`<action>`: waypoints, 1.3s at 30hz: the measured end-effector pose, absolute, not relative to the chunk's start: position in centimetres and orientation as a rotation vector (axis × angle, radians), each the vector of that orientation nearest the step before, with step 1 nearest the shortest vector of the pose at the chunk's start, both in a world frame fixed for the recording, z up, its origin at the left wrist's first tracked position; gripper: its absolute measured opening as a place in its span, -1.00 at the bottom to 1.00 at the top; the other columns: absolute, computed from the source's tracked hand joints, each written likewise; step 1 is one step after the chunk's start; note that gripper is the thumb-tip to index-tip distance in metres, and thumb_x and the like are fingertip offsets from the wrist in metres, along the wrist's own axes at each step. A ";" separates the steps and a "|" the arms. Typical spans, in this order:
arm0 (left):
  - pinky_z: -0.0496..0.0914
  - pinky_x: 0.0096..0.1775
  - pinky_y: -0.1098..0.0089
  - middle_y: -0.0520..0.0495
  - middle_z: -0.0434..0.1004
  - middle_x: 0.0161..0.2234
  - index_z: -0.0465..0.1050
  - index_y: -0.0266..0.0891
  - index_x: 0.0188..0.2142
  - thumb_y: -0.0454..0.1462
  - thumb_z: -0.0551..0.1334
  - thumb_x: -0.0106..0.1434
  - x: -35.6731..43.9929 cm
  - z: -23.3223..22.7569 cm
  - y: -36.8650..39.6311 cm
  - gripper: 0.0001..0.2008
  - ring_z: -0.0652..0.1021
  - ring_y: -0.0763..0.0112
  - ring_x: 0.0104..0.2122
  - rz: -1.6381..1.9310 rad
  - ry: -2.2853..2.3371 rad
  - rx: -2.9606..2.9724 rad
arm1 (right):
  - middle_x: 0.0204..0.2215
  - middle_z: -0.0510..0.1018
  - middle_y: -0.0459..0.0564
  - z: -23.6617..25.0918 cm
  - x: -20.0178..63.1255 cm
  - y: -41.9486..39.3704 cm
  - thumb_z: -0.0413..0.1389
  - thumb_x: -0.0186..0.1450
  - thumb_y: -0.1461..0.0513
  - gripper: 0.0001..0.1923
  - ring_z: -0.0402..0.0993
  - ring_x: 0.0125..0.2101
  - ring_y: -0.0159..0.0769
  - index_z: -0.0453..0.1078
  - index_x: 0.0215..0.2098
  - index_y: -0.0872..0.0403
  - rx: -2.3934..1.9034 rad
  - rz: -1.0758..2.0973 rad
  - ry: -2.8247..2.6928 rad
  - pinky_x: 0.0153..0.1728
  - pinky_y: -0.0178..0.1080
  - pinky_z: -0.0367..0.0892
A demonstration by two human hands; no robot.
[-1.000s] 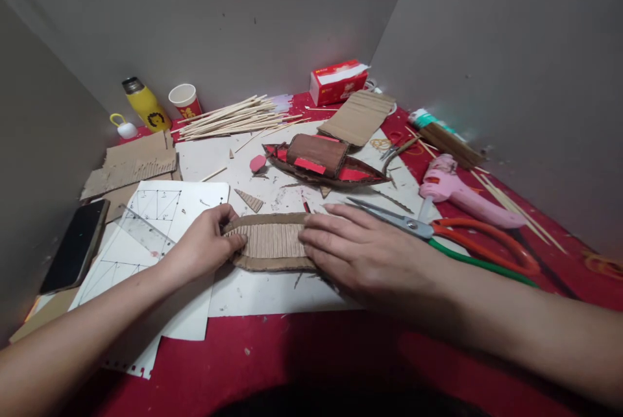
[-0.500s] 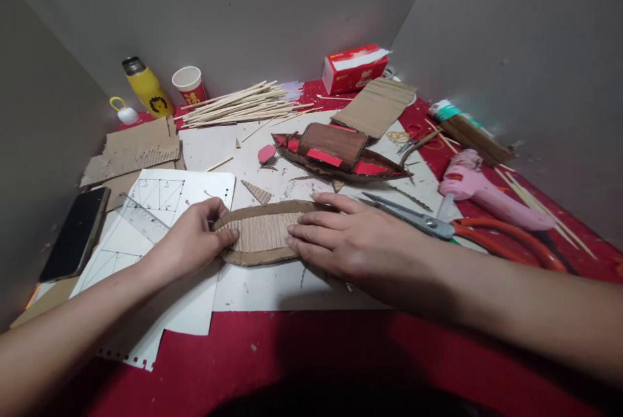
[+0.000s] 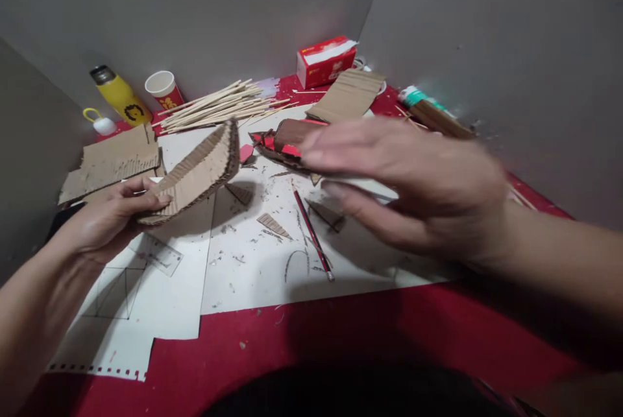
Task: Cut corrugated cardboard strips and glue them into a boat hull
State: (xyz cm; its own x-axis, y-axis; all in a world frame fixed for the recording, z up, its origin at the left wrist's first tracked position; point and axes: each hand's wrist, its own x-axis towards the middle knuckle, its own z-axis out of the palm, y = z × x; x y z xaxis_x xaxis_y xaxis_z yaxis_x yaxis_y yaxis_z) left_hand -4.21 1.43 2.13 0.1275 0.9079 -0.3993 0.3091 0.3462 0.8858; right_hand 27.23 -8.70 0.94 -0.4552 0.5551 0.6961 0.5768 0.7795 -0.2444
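A boat-shaped cardboard hull (image 3: 202, 177) is raised and tilted above the white paper. My left hand (image 3: 109, 216) pinches its near left end between thumb and fingers. Blurred by motion, my right hand (image 3: 413, 183) hovers over the paper with thumb and fingers apart, and nothing shows in it. Behind its fingertips stands a brown and red model boat (image 3: 287, 138), partly hidden. Below lie a red and black pencil (image 3: 312, 232) and a triangular cardboard scrap (image 3: 273, 226).
Wooden sticks (image 3: 219, 106), a yellow bottle (image 3: 121, 96), a paper cup (image 3: 163, 87) and a tissue box (image 3: 326, 63) stand or lie at the back. Cardboard sheets (image 3: 117, 157) are stacked at left. A clear ruler (image 3: 163, 256) rests on drawn paper (image 3: 170, 313).
The cardboard hull has been lifted off the paper and tilted in my left hand. My right hand has let go and risen, uncovering the pencil. The view has shifted right.
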 end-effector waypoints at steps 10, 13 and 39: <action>0.16 -0.58 0.53 0.12 0.34 -0.61 0.32 -0.23 -0.53 -0.23 0.48 -0.14 -4.9 1.3 -1.1 -0.67 0.32 0.57 -0.61 0.586 1.430 1.234 | -0.02 0.54 0.28 -4.3 25.2 -8.1 0.02 0.31 0.44 -0.65 0.44 -0.01 0.02 0.42 0.04 0.26 -1.060 0.034 -2.791 0.01 0.08 0.34; 0.18 -0.53 0.52 0.13 0.34 -0.59 0.31 -0.23 -0.49 -0.20 0.46 -0.08 -4.5 0.5 -2.3 -0.66 0.32 0.56 -0.57 0.554 1.387 1.321 | -0.11 0.58 0.27 -3.3 27.5 -8.6 0.01 0.34 0.40 -0.74 0.49 -0.11 0.00 0.47 -0.07 0.25 -1.186 -0.076 -2.721 -0.08 0.05 0.40; 0.29 -0.47 0.42 0.06 0.39 -0.56 0.41 -0.23 -0.39 -0.02 0.21 0.23 -3.2 0.6 -3.5 -0.70 0.39 0.45 -0.56 0.349 1.363 1.506 | -0.27 0.52 0.09 -3.5 22.5 -11.0 0.07 0.27 0.38 -0.84 0.33 -0.28 -0.12 0.46 -0.22 0.16 -1.019 0.086 -2.818 -0.23 -0.10 0.20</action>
State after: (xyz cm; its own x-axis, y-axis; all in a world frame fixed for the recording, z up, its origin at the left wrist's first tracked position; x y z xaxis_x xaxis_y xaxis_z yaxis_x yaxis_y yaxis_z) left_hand -3.16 -3.45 0.55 0.3145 0.8603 -0.4011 0.5615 0.1721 0.8094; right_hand 22.46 -10.98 -3.53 -0.7597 0.6400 0.1150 0.6318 0.7684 -0.1019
